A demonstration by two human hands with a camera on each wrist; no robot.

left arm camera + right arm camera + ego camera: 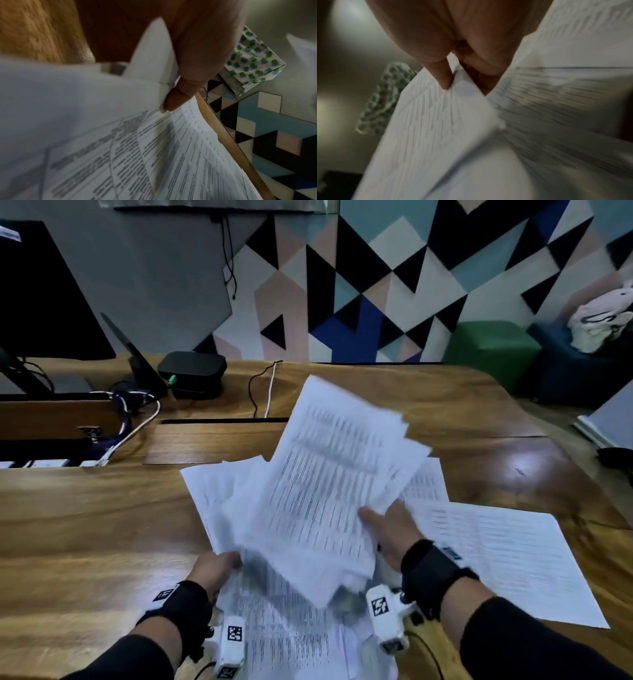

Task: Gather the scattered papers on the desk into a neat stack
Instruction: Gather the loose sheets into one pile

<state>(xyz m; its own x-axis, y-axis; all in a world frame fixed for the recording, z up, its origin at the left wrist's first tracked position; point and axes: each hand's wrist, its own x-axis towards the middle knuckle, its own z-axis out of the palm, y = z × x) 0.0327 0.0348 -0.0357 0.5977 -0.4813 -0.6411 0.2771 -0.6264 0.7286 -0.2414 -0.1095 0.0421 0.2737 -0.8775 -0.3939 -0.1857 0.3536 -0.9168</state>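
Right hand (394, 529): pinching the raised bundle of papers (329, 474) at its lower right edge, thumb on top.
Left hand (215, 568): gripping the fanned sheets (212, 494) mid-frame.
Tip: I'd be squaring the edges against the desk (85, 525) before grabbing more.
Leftover: one loose sheet (513, 559) lying flat, lower right.

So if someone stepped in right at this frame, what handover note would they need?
Left hand: grips a fanned bunch of papers by its near edge.
Right hand: pinches a second bunch, raised and tilted over the first.
Still flat on the desk: one sheet to the right, another partly hidden behind the raised bunch, more sheets near the wrists.
Done: most papers picked up.
Left: merge both bunches, collect the loose sheets, square the edges, set the stack down.
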